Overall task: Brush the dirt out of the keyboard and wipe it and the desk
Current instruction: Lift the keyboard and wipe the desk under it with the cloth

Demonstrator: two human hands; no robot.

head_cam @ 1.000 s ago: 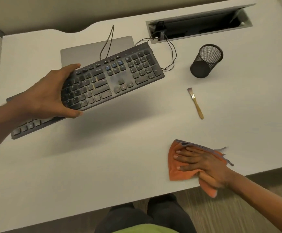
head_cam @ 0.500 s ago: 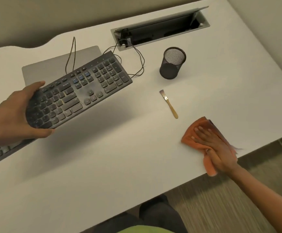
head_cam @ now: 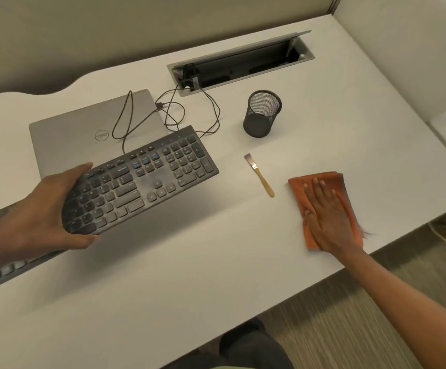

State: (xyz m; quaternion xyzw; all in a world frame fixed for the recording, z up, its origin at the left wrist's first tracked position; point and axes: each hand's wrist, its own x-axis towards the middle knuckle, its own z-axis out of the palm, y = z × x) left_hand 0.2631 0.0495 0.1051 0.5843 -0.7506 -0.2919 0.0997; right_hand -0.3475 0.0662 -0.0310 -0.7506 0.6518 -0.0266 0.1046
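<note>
View from the head camera over a white desk [head_cam: 190, 275], with positions given relative to the brush [head_cam: 260, 175], a small wooden-handled brush lying flat on the desktop, bristles pointing away from the person. Far left of the brush, at the frame edge, a second keyboard [head_cam: 1, 275] lies on the desk, partly hidden by the left forearm. The left hand [head_cam: 46, 214] grips the left end of the keyboard [head_cam: 147, 179], thumb hooked over the far edge and fingers curled round the near edge. This dark keyboard is held clear of the desk, keys up, casting a shadow on the surface; its right end is just left of the brush and apart from it, and a greyish film shows on several keys. Behind the keyboard, left of and beyond the brush, a closed grey laptop [head_cam: 83, 129] lies on the desk with a looped cable [head_cam: 126, 113] across its lid. The cable runs to an open cable hatch [head_cam: 243, 67] well beyond the brush. A black mesh cup [head_cam: 262, 113] stands upright between the hatch and the brush. Just right of the brush, an orange cloth [head_cam: 297, 187] lies folded on the desk near its front edge. The right hand [head_cam: 328, 219] presses flat on the cloth, fingers straight and slightly spread, clasping nothing.
</note>
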